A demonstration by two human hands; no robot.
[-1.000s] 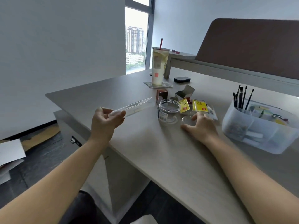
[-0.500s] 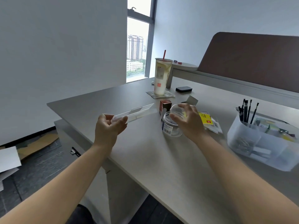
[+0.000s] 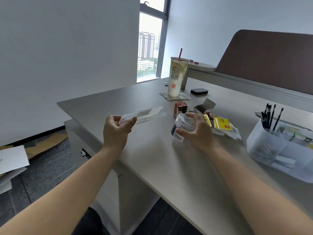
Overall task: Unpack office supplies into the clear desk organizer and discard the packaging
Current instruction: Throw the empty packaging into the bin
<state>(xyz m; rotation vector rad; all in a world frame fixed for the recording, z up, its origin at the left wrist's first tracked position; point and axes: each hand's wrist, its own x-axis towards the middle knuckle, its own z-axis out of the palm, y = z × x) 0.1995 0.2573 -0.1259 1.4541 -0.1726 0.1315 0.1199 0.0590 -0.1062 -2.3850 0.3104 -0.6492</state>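
My left hand (image 3: 116,128) holds one end of a long clear plastic case (image 3: 144,114) above the desk's left part. My right hand (image 3: 197,129) grips a clear round jar (image 3: 182,126) with a barcode label, tilted and just off the desk. Behind it lie yellow packets (image 3: 221,124), a red box (image 3: 180,108) and an open small box (image 3: 204,107). The clear desk organizer (image 3: 274,150) stands at the right, with black pens (image 3: 271,117) upright in it and small supplies in its compartments.
A tall drink cup (image 3: 177,75) with a red straw stands on a coaster at the back, a black pad (image 3: 199,91) beside it. A brown divider panel (image 3: 271,60) lines the desk's far side. Cardboard and paper (image 3: 11,162) lie on the floor at left.
My right hand went from the desk to the clear jar, took hold of it and tilted it up toward me. My left hand kept holding the clear case.
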